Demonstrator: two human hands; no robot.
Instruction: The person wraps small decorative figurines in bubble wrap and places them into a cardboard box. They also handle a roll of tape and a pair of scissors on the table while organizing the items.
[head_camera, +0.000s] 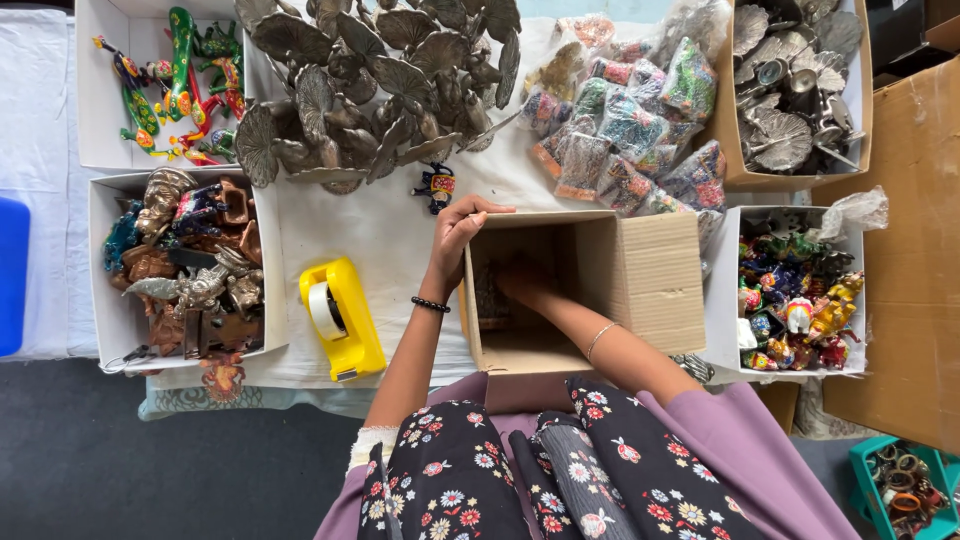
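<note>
White cloth covers the table (380, 235), crowded with trays of metal and painted figurines. Plain cardboard box (640, 275) sits open at the near edge, left hand (458, 232) curled over its rim. Right hand (522, 282) is deep inside; its fingers can't be made out. Yellow tape dispenser (342, 318) lies just left.

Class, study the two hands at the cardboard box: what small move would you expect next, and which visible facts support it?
Probably the right hand lets go and draws out of the cardboard box. It reaches deep inside, at a dark object too shadowed to identify, while the left hand steadies the box's rim.
</note>
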